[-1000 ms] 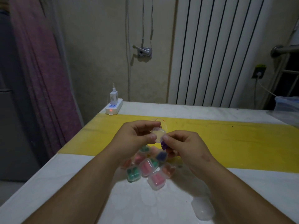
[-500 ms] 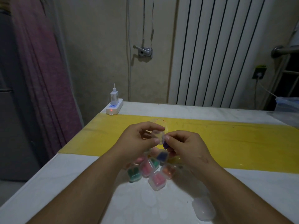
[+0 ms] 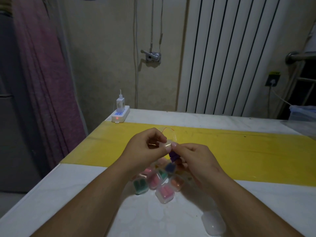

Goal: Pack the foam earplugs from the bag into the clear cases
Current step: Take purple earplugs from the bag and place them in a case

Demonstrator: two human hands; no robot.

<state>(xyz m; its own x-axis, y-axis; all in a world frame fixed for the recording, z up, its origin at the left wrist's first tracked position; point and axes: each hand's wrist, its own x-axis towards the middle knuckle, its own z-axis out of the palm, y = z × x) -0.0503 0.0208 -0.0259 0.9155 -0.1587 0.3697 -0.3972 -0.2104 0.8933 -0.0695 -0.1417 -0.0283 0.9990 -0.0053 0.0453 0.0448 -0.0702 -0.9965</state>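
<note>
- Head view: the left hand [image 3: 147,147] pinches a clear case [image 3: 165,144] above the table [image 3: 85,194], fingers curled round it.
- The right hand [image 3: 193,156] meets it, thumb at the case, gripping purple earplugs [image 3: 173,156] just below.
- Filled cases [image 3: 159,183] lie heaped on the table under both hands.

A white power strip [image 3: 119,115] bearing a charger [image 3: 120,103] lies on the counter [image 3: 213,118], far left; a white radiator [image 3: 227,57] stands behind.
</note>
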